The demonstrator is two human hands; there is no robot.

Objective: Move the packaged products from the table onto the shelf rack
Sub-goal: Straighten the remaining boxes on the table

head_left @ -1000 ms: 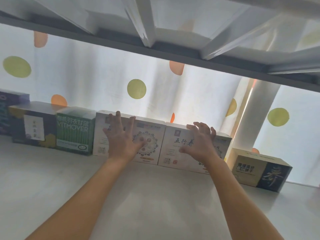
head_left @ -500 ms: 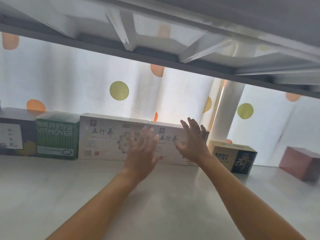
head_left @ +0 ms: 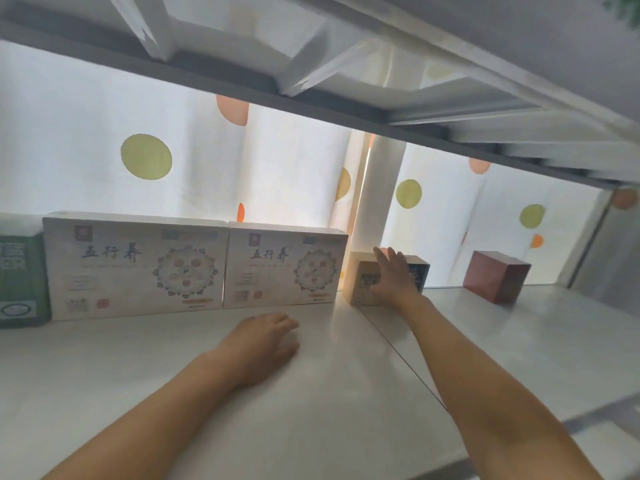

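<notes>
- Two flat white cardboard boxes stand side by side at the back of the white shelf board [head_left: 346, 393], edges touching: the wide left box [head_left: 135, 268] and the narrower right box [head_left: 284, 266]. Both read "五行养" in blue beside a round floral emblem; the small print is too blurry to read.
- At far left is a green box [head_left: 20, 278], cut off by the frame, only "ER" legible.
- Right hand [head_left: 393, 275] lies flat, fingers spread, against the front of a small tan-and-dark box [head_left: 363, 282] just right of the white pair. Not gripping it; its label is hidden.
- Left hand [head_left: 266, 344] rests loosely open, palm down on the shelf, holding nothing.
- A dark red box [head_left: 495, 275] sits well apart on the right, bare shelf between.
- Polka-dot curtain [head_left: 145, 161] behind, and the upper shelf's underside [head_left: 346, 64] hangs low overhead.
</notes>
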